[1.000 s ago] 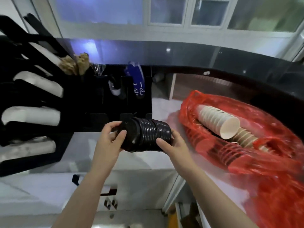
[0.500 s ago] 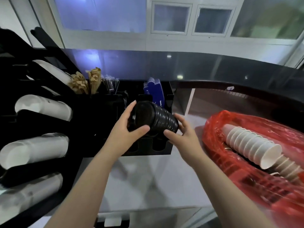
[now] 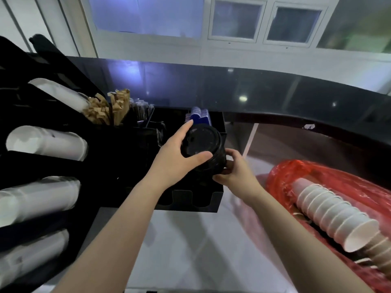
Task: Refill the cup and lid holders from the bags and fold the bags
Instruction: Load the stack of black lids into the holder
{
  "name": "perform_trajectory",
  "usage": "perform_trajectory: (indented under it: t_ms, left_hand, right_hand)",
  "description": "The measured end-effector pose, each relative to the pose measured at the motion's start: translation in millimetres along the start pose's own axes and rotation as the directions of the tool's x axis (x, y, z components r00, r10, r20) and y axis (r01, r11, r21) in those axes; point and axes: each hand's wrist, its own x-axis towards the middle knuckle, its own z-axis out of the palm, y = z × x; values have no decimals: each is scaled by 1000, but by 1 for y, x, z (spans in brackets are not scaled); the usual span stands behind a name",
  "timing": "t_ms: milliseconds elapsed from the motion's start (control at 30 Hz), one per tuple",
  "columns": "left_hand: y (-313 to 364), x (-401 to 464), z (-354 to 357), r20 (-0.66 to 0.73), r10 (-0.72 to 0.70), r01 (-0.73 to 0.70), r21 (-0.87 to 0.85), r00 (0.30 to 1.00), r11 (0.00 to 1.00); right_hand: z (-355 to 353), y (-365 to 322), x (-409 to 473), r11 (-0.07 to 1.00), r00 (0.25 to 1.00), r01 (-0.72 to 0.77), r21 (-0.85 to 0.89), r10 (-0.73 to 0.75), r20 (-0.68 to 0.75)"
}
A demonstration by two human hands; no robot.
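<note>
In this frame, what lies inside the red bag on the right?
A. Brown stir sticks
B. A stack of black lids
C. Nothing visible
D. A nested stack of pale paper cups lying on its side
D: a nested stack of pale paper cups lies on its side in the open red bag, while the stack of black lids is held in both hands over the black holder.

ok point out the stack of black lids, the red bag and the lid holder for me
stack of black lids (image 3: 203,142), head view, on the flat top of the uppermost lid
red bag (image 3: 281,178), head view, on its bunched left rim
lid holder (image 3: 213,200), head view, on its black front wall, right of the slots
</note>
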Motion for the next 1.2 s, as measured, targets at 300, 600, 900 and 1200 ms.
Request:
perform_trajectory:
  t_ms: [300,600,900,1200]
  left_hand:
    - [-21,-5,8,-93,-106,95,-115,990,989]
    - [-38,-24,-13,-117,-289,141,-664,950,735]
    - [-41,-32,-22,-119,-270,137,-631,955,763]
    - [-33,-31,-19,-76,-194,137,-465,978,875]
  right_hand:
    - [7,16,7,964,996,-94,249,94,9]
    - [17,-5,17,819,990,-144,555,119,81]
    - [27,-12,12,702,979,-202,683,169,116]
    - [21,-9,2,698,972,-230,678,202,122]
